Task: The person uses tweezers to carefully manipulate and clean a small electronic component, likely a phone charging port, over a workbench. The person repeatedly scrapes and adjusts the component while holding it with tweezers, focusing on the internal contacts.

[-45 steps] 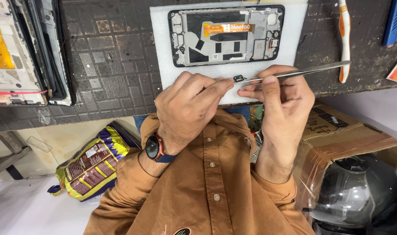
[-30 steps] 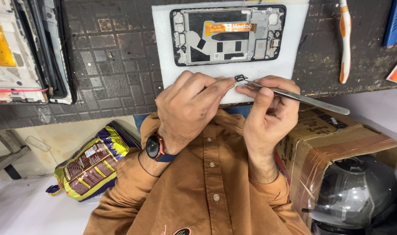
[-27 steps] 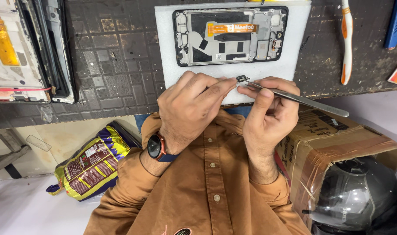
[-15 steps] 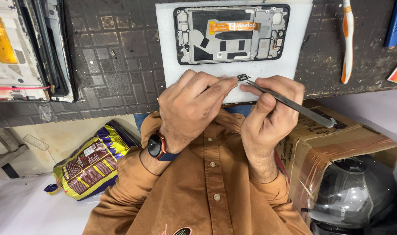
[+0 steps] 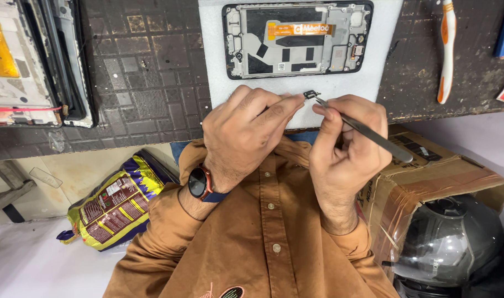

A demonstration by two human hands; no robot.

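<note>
From the head camera, looking down, my left hand (image 5: pixel 246 129) was curled with its fingertips pinched against a tiny dark part (image 5: pixel 311 94), and my right hand (image 5: pixel 348 144) was closed round a pair of metal tweezers (image 5: pixel 362 129) whose tips met the same part. The part sat in the air between my two hands, just over the near edge of the white foam pad (image 5: pixel 213 66), and just below the opened phone frame (image 5: pixel 296 38) that lay on that pad. I judged the part to be very light, thin and easily bent or lost, so it was best taken by its edge, with gentle pressure only from the tweezers. The pad rested on a dark squared mat (image 5: pixel 136 72). A toothbrush (image 5: pixel 446 52) lay to the right, well apart. Another opened device (image 5: pixel 25 60) lay at the far left. A cardboard box (image 5: pixel 445 176) stood beside my right arm, and a bright snack bag (image 5: pixel 116 201) lay on the floor.
</note>
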